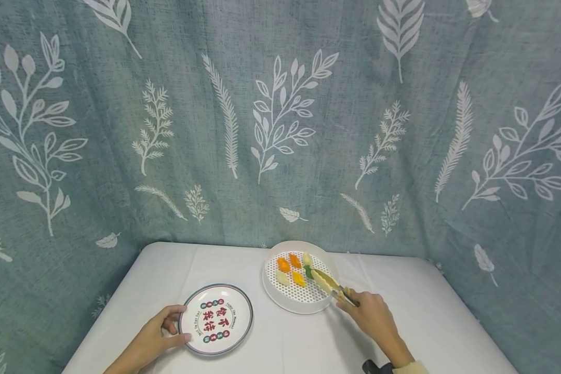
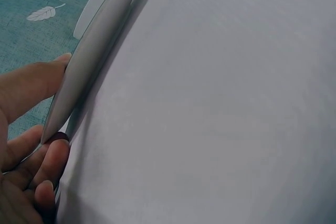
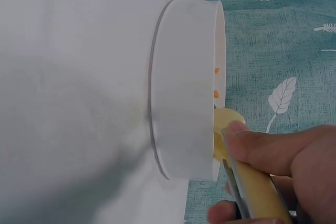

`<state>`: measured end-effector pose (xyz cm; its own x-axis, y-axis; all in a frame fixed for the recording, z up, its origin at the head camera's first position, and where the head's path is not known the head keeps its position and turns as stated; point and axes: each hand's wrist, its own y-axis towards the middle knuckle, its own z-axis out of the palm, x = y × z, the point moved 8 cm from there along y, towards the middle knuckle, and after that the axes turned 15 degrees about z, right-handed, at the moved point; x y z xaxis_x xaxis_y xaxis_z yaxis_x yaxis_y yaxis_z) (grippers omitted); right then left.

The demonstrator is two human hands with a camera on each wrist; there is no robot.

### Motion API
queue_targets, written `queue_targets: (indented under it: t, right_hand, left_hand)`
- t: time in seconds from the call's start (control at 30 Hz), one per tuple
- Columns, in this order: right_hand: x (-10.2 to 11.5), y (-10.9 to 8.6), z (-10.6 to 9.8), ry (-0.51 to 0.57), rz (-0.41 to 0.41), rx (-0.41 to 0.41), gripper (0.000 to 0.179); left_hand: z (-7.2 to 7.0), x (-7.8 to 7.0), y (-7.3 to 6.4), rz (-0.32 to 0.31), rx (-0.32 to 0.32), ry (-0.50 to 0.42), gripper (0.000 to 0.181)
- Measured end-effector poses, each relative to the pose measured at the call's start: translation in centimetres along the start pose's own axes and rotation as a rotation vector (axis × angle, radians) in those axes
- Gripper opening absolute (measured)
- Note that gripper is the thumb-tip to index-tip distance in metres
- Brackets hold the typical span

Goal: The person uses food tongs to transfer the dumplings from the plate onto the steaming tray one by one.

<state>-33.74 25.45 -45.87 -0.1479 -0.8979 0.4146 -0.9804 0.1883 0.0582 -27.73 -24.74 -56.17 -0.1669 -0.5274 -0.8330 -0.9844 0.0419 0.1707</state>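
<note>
At the left of the table my left hand (image 1: 155, 332) holds the rim of a white round plate (image 1: 240, 311) with a dark edge and printed red characters. In the left wrist view the thumb and fingers lie on either side of the plate's rim (image 2: 89, 59). My right hand (image 1: 371, 314) grips a pair of tongs (image 1: 324, 282) with yellowish tips, which reach into a white round steamer tray (image 1: 301, 307) with a perforated base. Beside the tips lies a green piece (image 1: 308, 271); I cannot tell whether they pinch it.
Several small pieces lie in the tray, among them an orange one (image 1: 283, 265), a yellow one (image 1: 298, 279) and a pale one (image 1: 282, 278). A white cloth (image 1: 280, 343) covers the table. Behind it hangs a leaf-patterned teal curtain (image 1: 234, 208).
</note>
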Motion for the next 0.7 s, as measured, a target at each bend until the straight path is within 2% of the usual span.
queue_targets:
  t: [0.2,0.7]
  right_hand:
    - [0.4,0.4,0.0,-0.035,0.019,0.022,0.062]
    - [1.6,0.6,0.0,-0.105,0.002,0.062,0.053]
  left_hand:
    - [0.1,0.1,0.0,-0.006,0.006,-0.01,0.084]
    - [-0.1,-0.3,-0.2,-0.033,-0.008,-0.012,0.083]
